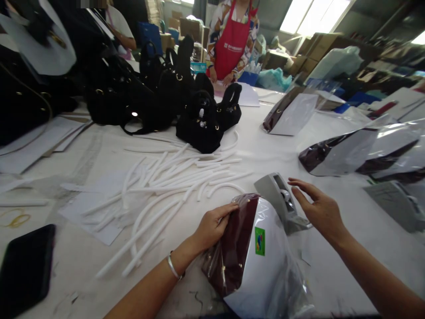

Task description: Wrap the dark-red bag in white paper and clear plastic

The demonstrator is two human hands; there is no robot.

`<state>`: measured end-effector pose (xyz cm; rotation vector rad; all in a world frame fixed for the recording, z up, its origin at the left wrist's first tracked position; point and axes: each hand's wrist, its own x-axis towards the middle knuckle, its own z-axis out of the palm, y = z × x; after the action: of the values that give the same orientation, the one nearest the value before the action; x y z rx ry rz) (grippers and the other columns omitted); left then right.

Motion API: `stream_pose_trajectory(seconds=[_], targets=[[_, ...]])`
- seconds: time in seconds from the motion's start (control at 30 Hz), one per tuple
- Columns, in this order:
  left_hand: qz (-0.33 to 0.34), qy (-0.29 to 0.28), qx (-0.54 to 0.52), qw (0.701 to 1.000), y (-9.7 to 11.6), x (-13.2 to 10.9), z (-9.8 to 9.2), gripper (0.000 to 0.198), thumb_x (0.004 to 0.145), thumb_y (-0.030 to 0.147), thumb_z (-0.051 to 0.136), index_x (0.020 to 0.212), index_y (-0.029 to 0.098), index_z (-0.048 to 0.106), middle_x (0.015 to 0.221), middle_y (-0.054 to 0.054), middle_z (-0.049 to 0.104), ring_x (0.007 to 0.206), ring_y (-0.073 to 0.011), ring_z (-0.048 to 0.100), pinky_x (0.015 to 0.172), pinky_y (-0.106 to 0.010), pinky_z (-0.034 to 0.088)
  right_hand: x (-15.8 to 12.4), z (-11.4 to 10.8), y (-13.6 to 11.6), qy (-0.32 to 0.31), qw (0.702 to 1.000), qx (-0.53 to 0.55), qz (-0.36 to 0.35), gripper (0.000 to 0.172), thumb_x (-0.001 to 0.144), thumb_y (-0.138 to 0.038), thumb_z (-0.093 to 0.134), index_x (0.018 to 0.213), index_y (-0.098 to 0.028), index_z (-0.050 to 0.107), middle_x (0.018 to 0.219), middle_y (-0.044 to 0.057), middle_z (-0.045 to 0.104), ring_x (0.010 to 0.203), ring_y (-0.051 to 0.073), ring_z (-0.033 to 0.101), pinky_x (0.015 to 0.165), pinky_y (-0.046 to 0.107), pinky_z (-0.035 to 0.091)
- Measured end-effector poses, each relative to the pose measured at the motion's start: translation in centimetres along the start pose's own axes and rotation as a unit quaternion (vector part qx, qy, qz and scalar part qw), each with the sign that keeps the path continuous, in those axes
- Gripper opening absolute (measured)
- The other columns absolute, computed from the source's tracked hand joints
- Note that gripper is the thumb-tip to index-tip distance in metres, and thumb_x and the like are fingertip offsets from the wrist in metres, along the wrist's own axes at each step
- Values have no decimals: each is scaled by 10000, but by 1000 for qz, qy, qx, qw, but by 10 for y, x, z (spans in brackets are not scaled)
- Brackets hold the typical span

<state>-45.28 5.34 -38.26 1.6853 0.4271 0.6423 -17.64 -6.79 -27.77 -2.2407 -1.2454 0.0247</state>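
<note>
A maroon handbag (234,248) lies on the table before me inside a clear plastic wrapper (295,279), with white paper or card (265,274) along its right side. A small green sticker (260,241) sits on the white part. My left hand (212,228) grips the upper left edge of the wrapped handbag, fingers together. Just beyond the bag stands a grey tape dispenser (275,195). My right hand (317,210) is beside the dispenser's right side, its fingers stretched and apart, with nothing visible in them.
White flexible tubes (175,181) are spread left of the bag. Black bags (199,124) are heaped behind them. More wrapped maroon bags (325,155) and a second dispenser (395,204) are at right. A phone (26,266) lies left. A person in a red apron (234,40) stands across the table.
</note>
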Motion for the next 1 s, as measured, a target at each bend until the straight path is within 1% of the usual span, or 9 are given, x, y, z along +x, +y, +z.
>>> stream_pose_trajectory(seconds=[0.07,0.13,0.23,0.33,0.5,0.6,0.73,0.87,1.0], targets=[[-3,-8,23,1000,1,-2,-1,438,955,150,426,1331,261,622,1392,-3,611,1326,-175,538,1200,-380,358,-9,-12,32,13,997,-49,65,365,884,-516,557,1058,-243,726,1334,76,636,1188,324,611,1063,495,435],[-1,-12,44,999,1,-3,-2,461,946,137,415,1336,273,617,1414,-2,591,1336,-180,526,1200,-392,359,-22,-19,58,-13,991,-77,111,384,834,-545,585,950,-218,752,1356,109,616,1255,356,559,1100,539,389],[2,-7,69,998,1,-4,-3,458,950,149,414,1334,292,621,1418,-9,582,1324,-189,531,1183,-395,385,-42,-17,74,-58,983,-32,170,423,831,-596,589,934,-236,783,1394,98,591,1292,345,533,1111,525,381],[1,-3,81,997,0,-5,-2,446,959,169,412,1332,290,623,1397,-20,594,1307,-194,542,1170,-392,400,-50,-8,71,-80,968,94,219,440,826,-625,618,960,-248,801,1442,83,554,1294,331,536,1079,470,425],[0,-2,83,997,-3,-6,-2,436,970,186,406,1341,283,614,1403,-22,590,1314,-193,535,1174,-398,393,-43,3,61,-77,933,236,262,439,687,-594,783,824,-178,806,1392,138,591,1271,369,553,1047,460,467],[-2,-2,80,997,-3,-6,-2,423,976,202,407,1333,281,620,1399,-23,595,1314,-195,536,1176,-401,392,-47,-3,54,-29,930,254,265,432,662,-582,804,822,-182,802,1375,139,606,1253,365,570,1070,473,452],[0,-6,81,997,-2,-6,-3,417,982,210,406,1336,276,618,1399,-25,597,1318,-198,534,1178,-403,388,-70,-23,46,25,919,267,288,352,666,-515,833,860,-222,803,1249,100,694,1254,333,573,1150,486,367],[2,-9,81,997,-3,-7,-3,412,987,218,408,1340,270,614,1401,-29,595,1316,-199,535,1178,-404,388,-93,-39,47,-5,910,262,320,413,702,-541,806,951,-211,799,1096,107,750,1169,328,628,1099,490,434],[8,-5,76,997,-8,-6,-2,399,997,244,406,1336,275,614,1396,-24,599,1316,-199,536,1183,-410,384,-106,-37,57,-42,879,276,386,521,627,-583,827,944,-171,795,977,125,758,952,275,700,898,393,561]])
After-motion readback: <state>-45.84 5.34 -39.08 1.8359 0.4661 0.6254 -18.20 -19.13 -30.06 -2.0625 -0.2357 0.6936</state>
